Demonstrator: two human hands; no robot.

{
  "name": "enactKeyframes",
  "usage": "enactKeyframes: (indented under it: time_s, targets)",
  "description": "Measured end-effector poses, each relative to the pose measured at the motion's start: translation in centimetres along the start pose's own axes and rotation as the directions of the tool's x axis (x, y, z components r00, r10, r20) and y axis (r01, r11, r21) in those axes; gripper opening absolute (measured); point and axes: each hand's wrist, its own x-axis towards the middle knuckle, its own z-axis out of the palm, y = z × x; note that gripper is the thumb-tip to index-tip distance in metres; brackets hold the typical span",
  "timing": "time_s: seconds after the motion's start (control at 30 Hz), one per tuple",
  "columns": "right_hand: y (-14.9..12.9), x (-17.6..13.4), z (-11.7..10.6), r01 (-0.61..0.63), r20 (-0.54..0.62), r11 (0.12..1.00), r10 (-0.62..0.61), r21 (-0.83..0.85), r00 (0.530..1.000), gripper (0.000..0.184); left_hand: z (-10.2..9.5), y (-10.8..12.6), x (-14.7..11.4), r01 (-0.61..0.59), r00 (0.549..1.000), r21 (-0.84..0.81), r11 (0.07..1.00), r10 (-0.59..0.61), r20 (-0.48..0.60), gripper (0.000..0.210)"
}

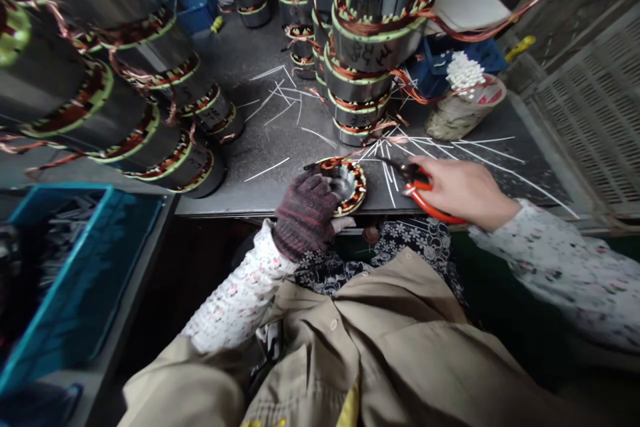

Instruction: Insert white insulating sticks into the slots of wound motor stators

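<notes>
My left hand (306, 215), in a dark striped knitted glove, grips the left side of a small motor stator (361, 188) at the table's front edge. Copper windings and pale green insulation ring the stator's open top. To the right, my bare right hand (460, 190) is closed round the orange-red handles of a pair of cutters (419, 188). The dark jaws of the cutters point left, above the table and apart from the stator. Thin white strips (390, 177) lie scattered between the stator and the cutters.
Tall stacks of wound stators (360, 87) stand behind, with more stacks (165, 80) at left. A tilted container (463, 110) topped with white bits sits at right beside a blue bin (430, 77). A teal crate (75, 260) is at lower left. Copper leads stretch to the upper right.
</notes>
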Motion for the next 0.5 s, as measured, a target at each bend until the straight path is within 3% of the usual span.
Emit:
enactKeyframes:
  time_s: [0.07,0.13,0.27,0.4,0.5]
  targets:
    - [1.8,0.8,1.3,-0.048,-0.038,0.997,0.05,0.066,0.998,0.064,-0.4,-0.7,-1.7,0.055,0.998,0.023,0.998,-0.054,-0.035,0.041]
    - [3.0,1.4,2.6,-0.072,-0.09,0.992,0.082,0.103,0.993,0.06,-0.4,-1.5,-3.4,0.15,0.985,0.081,0.985,-0.142,-0.1,0.042]
    - [3.0,1.6,4.6,-0.175,-0.233,0.972,0.209,0.155,0.95,0.046,0.4,-4.1,-5.0,0.375,0.917,0.2,0.905,-0.332,-0.219,0.046]
    - [2.3,1.9,5.6,-0.156,-0.334,0.968,0.216,0.198,0.917,0.04,1.6,-7.3,-4.2,0.431,0.895,0.231,0.872,-0.379,-0.236,0.05]
    - [2.4,2.2,6.2,-0.12,-0.405,0.974,0.191,0.194,0.894,0.036,0.7,-8.7,-1.8,0.439,0.885,0.246,0.864,-0.369,-0.283,0.052]
